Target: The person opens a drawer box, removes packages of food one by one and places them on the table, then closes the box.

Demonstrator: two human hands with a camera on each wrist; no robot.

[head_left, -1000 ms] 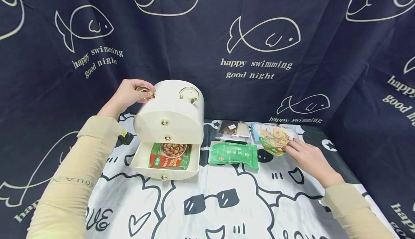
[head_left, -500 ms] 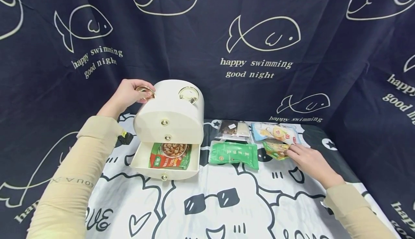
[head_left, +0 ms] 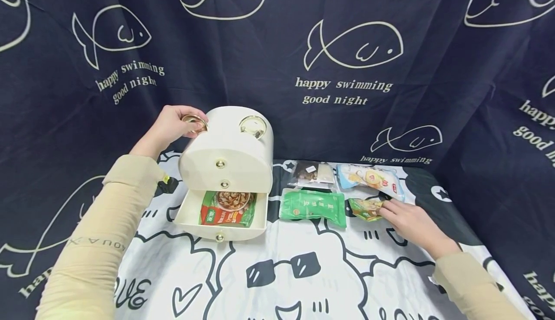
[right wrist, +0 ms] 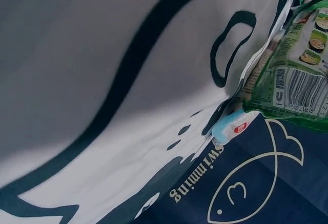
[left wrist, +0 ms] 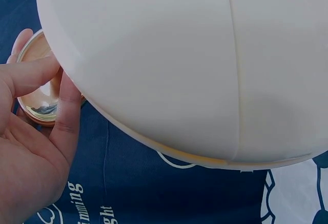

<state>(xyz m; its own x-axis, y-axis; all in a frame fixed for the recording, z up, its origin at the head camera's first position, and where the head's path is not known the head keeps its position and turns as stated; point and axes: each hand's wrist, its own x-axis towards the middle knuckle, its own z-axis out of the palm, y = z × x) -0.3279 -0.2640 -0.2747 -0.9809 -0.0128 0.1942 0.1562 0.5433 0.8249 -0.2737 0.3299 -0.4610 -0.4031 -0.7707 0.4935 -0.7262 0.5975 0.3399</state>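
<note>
My left hand pinches the round gold ear-like disc on the left of a small white drawer cabinet. Close up in the left wrist view, thumb and fingers stand around that disc. The cabinet's lower drawer is pulled out, and a green and red food packet lies inside. At the right, my right hand holds the end of a small green and yellow food packet, low over the cloth. Its barcoded back shows in the right wrist view, where the hand is out of sight.
Right of the cabinet lies a green packet. Behind it are a clear packet with dark contents and a blue and white packet. A small black object sits by the left sleeve. A dark curtain hangs behind.
My right hand has drawn the small packet down toward the front, off the blue and white packet, which now shows more fully. The left hand and the cabinet have stayed put.
</note>
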